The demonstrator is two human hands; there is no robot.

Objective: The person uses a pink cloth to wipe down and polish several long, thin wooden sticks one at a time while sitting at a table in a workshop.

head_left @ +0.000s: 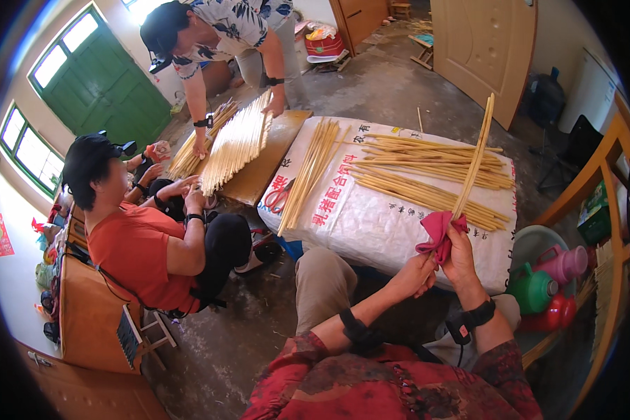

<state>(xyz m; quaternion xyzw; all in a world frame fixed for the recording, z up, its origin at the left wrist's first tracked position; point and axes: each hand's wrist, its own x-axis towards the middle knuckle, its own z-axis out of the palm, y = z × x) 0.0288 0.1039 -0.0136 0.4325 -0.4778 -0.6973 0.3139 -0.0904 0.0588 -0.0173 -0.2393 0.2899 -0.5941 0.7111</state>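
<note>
My right hand (pixel 459 253) is closed round a dark pink cloth (pixel 435 235), which wraps a few long pale straw-coloured stalks (pixel 477 159). Those stalks slant up and away from me, beyond the cloth. Just below, my left hand (pixel 411 276) is closed at their lower end; its fingertips are partly hidden. Under the stalks is a table-like surface covered with white woven sacking (pixel 399 241). More stalks lie there in loose bundles (pixel 427 162), with another bundle (pixel 309 175) farther left. Red-handled scissors (pixel 276 201) rest at the sacking's left edge.
A person in an orange top (pixel 154 245) sits at left, and another leans over a wooden board (pixel 280 157); both handle a mat of joined stalks (pixel 239 143). At right are a basin (pixel 532 241) with colourful flasks (pixel 535 288) and a wooden frame (pixel 588 192).
</note>
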